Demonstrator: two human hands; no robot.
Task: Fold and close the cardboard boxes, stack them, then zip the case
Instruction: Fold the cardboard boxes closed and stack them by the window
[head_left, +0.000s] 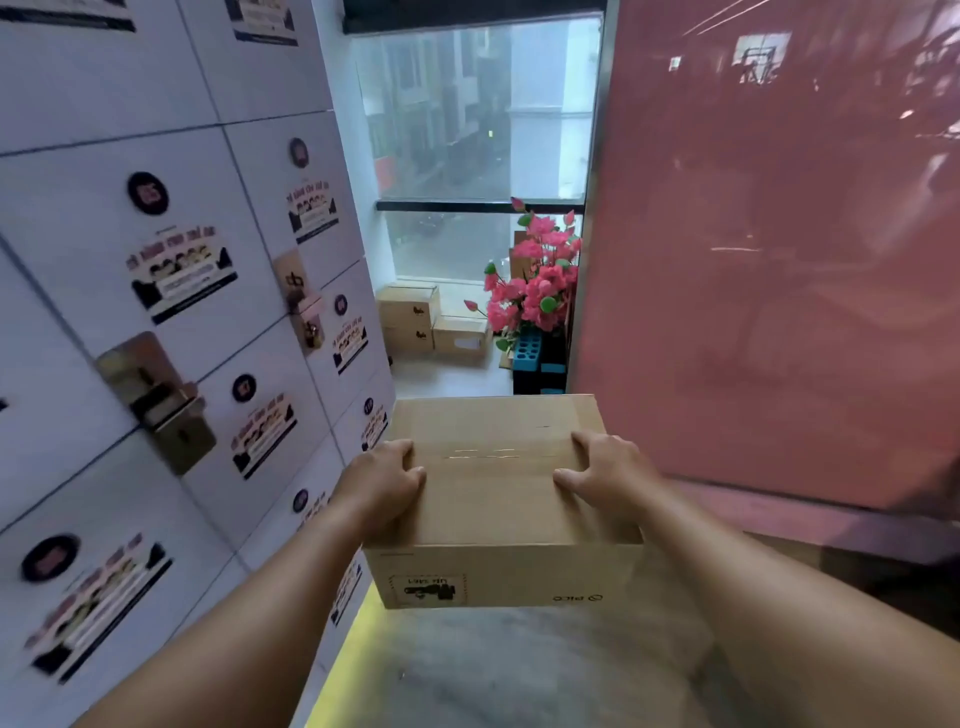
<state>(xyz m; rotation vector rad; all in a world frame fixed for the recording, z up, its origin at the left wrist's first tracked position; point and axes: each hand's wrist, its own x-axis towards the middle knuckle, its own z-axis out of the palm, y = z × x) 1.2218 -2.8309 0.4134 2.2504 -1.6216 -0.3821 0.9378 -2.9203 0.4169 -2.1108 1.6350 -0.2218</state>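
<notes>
1. Forearms reach forward from the bottom of the view, over a pale marbled floor (519, 670), toward a cardboard box (498, 499) held at the centre.
2. The left hand (387, 480) clamps the box's left side at 9 o'clock, fingers curled over the top edge. The right hand (602, 467) clamps the right side at 3 o'clock in the same way.
3. The box's top flaps lie flat and closed, and a strip of clear tape seems to run along the seam. It appears to be carried in the air, not resting on anything.
4. At 9 o'clock, a wall of white lockers (156, 312) with stickers runs alongside. At 3 o'clock stands a pink panel (779, 260).
5. At 12 o'clock, farther off beneath a window, three more closed boxes (415, 322) sit on the floor beside pink flowers (540, 280), two of them stacked.
6. Judged progress: this box is folded and shut; placing it with the stack looks next. No case or zip is visible, so that step seems still to come.
</notes>
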